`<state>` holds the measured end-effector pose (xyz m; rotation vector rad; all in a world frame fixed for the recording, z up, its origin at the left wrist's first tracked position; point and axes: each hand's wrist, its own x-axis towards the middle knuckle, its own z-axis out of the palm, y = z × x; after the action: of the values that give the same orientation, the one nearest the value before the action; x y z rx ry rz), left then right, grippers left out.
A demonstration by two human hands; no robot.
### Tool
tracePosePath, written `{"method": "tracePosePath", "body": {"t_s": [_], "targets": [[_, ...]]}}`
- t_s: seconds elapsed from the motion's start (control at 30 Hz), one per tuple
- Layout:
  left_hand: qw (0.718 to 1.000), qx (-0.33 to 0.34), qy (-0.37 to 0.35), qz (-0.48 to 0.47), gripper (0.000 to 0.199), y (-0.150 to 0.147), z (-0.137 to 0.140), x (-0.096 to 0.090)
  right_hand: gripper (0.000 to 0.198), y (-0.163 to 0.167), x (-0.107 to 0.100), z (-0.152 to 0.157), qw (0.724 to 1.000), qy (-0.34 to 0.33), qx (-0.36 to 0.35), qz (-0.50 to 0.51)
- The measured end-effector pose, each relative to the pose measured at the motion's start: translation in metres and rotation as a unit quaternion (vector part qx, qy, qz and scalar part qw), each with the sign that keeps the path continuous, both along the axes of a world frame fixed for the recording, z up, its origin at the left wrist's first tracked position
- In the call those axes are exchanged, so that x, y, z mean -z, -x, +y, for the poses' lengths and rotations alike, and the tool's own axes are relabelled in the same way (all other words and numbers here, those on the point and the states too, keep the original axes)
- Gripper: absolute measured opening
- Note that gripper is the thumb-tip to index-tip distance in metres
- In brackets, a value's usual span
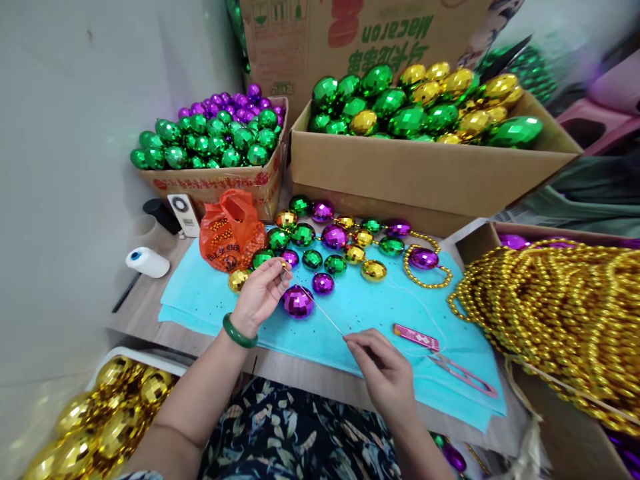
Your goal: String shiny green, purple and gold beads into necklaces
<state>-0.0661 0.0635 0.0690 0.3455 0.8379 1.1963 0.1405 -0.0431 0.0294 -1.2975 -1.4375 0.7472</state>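
A long thin needle stretches slantwise between my two hands over the blue cloth. Thumb and fingers of my left hand, a green bangle at its wrist, pinch a small gold bead at the needle's upper end. My right hand grips the lower end between thumb and forefinger. Just beyond the needle lies a large purple faceted bead. Farther back, a string of green, gold and purple beads lies in rows, ending in a gold bead chain at the right.
Pink-handled scissors and a pink-labelled packet lie right on the blue cloth. An orange bag and thread spool stand left. Boxes of beads line the back; gold bead chains fill the right.
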Motion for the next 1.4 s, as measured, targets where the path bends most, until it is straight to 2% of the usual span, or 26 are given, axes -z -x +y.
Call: {"method": "tracePosePath", "body": {"t_s": [0.17, 0.3, 0.37, 0.43, 0.5, 0.53, 0.6, 0.67, 0.73, 0.77, 0.87, 1.0, 1.13, 1.23, 1.33, 1.4], "targets": [[0.998, -0.014, -0.03, 0.046, 0.017, -0.003, -0.001, 0.001, 0.012, -0.001, -0.003, -0.001, 1.0, 0.015, 0.009, 0.001], [0.986, -0.026, -0.102, 0.131, 0.037, -0.011, -0.008, -0.001, 0.015, 0.002, -0.003, -0.003, 0.999, 0.029, 0.014, 0.009], [0.976, 0.031, -0.126, 0.175, 0.045, -0.016, -0.009, -0.004, 0.015, 0.003, -0.002, -0.002, 0.999, 0.036, 0.03, 0.025], [0.952, 0.105, -0.154, 0.243, 0.037, -0.019, -0.004, -0.007, 0.015, 0.001, 0.0, -0.002, 0.996, 0.039, 0.059, 0.049], [0.904, 0.141, -0.206, 0.347, 0.026, -0.02, 0.009, -0.01, 0.013, -0.004, 0.001, -0.001, 0.992, 0.034, 0.093, 0.072], [0.87, 0.143, -0.237, 0.408, 0.023, -0.021, 0.018, -0.01, 0.012, -0.008, 0.001, -0.001, 0.99, 0.031, 0.107, 0.084], [0.782, 0.153, -0.29, 0.53, 0.02, -0.023, 0.038, -0.009, 0.01, -0.019, 0.003, -0.001, 0.985, 0.024, 0.135, 0.104], [0.68, 0.18, -0.325, 0.632, 0.018, -0.028, 0.056, -0.005, 0.009, -0.032, 0.005, -0.002, 0.979, 0.022, 0.163, 0.118], [0.589, 0.218, -0.343, 0.699, 0.018, -0.038, 0.067, 0.001, 0.01, -0.044, 0.008, -0.004, 0.973, 0.028, 0.192, 0.122], [0.555, 0.238, -0.35, 0.716, 0.019, -0.044, 0.07, 0.005, 0.011, -0.05, 0.009, -0.005, 0.971, 0.03, 0.205, 0.12], [0.483, 0.289, -0.379, 0.735, 0.022, -0.065, 0.074, 0.013, 0.013, -0.063, 0.013, -0.007, 0.966, 0.025, 0.229, 0.114], [0.398, 0.308, -0.402, 0.765, 0.027, -0.087, 0.078, 0.012, 0.011, -0.071, 0.016, -0.01, 0.966, 0.019, 0.232, 0.113], [0.362, 0.341, -0.324, 0.805, 0.034, -0.093, 0.068, 0.005, 0.011, -0.074, 0.019, -0.013, 0.968, 0.009, 0.235, 0.089], [0.345, 0.387, -0.29, 0.805, 0.042, -0.094, 0.049, 0.01, 0.011, -0.075, 0.023, -0.015, 0.97, 0.012, 0.228, 0.077], [0.358, 0.41, -0.282, 0.79, 0.044, -0.098, 0.033, 0.023, 0.012, -0.075, 0.026, -0.014, 0.972, 0.021, 0.222, 0.069], [0.39, 0.409, -0.278, 0.777, 0.041, -0.101, 0.031, 0.028, 0.012, -0.074, 0.025, -0.013, 0.973, 0.023, 0.219, 0.061]]}}
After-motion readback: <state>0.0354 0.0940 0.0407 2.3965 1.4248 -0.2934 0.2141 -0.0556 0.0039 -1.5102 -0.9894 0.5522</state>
